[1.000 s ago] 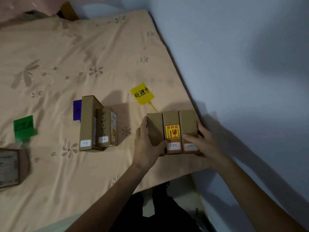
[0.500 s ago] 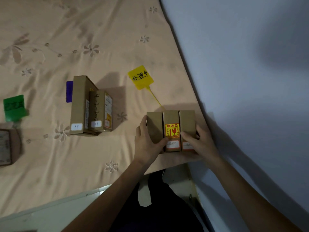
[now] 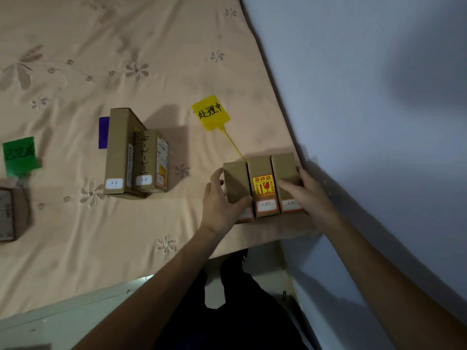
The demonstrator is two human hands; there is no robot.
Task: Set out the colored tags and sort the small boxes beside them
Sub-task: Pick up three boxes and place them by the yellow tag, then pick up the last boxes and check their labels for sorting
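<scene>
Three small brown boxes stand side by side at the bed's near right corner, the middle one bearing a yellow and red sticker. My left hand grips the left box and my right hand grips the right box, pressing the row together. A yellow tag with black writing lies just beyond them, its tail reaching the boxes. Two more brown boxes stand to the left, beside a purple tag that they partly hide. A green tag lies at the far left.
A beige flowered bedsheet covers the bed. The grey wall runs along its right edge. Another box sits at the left frame edge under the green tag. The bed's front edge runs just below my hands.
Both hands stay on the row of three boxes, which holds its place by the yellow tag. The view has shifted slightly; nothing else moved.
</scene>
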